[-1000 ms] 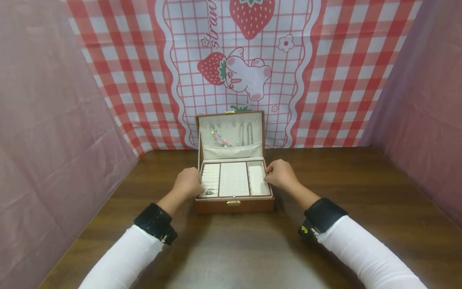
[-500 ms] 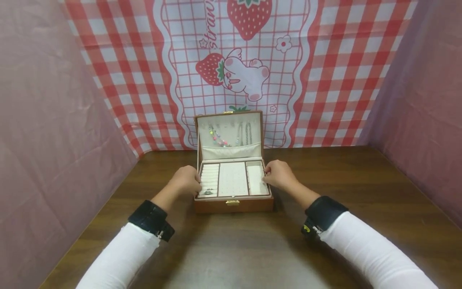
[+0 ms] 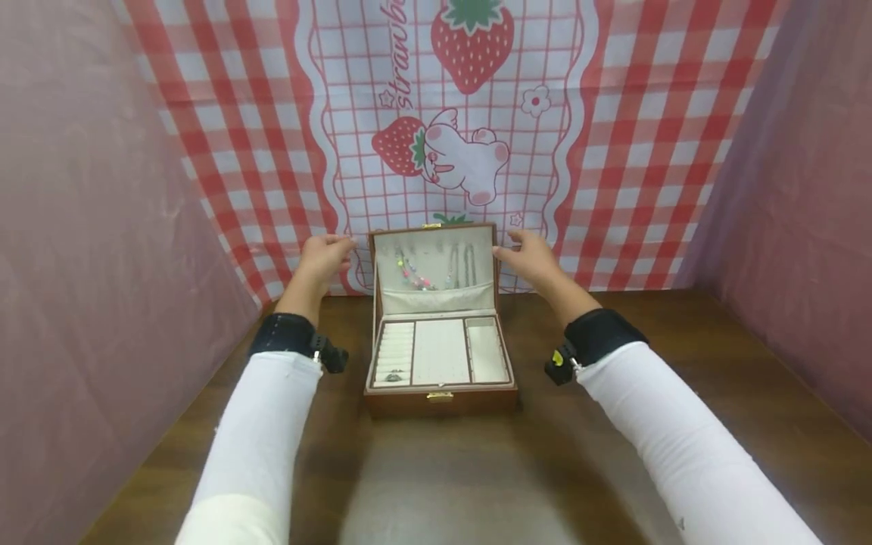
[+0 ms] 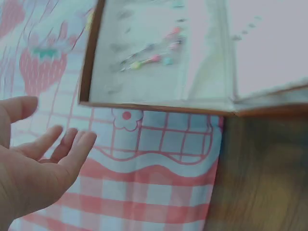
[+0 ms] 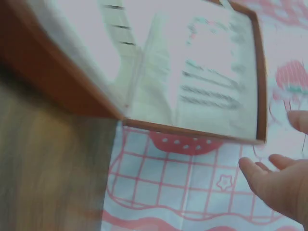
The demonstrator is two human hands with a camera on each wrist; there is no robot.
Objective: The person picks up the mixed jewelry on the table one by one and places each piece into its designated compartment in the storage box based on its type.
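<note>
Head view, lower frame: two white sleeves run in from the bottom corners, each ending in a dark wrist strap; the elbows are cut off by the frame edge. Brown wooden table (image 3: pixel 613 469) beneath.

Centre of frame: the jewellery box (image 3: pixel 440 393) sits on the table, open, its cream tray divided into three compartments. A small dark item lies in the near left compartment; too small to identify. Brass clasp on the front wall.

Above it stands the upright lid (image 3: pixel 433 261), with beaded strands hanging inside; both wrist views blur them to coloured smears.

Left hand (image 3: pixel 323 257) hovers just left of the lid's upper edge, fingers extended and relaxed, gripping nothing. The left wrist view confirms a gap between fingertips and lid frame. Right hand (image 3: pixel 533 256) mirrors it just right of the lid, fingers loosely spread, empty; in the right wrist view only its fingertips show, at the lower right edge.

Farthest: strawberry-print checked cloth (image 3: pixel 613 113) across the upper frame, pink sheets at both sides.

Change: half a second ago both hands rested at the tray's sides; they have since risen to flank the lid.
</note>
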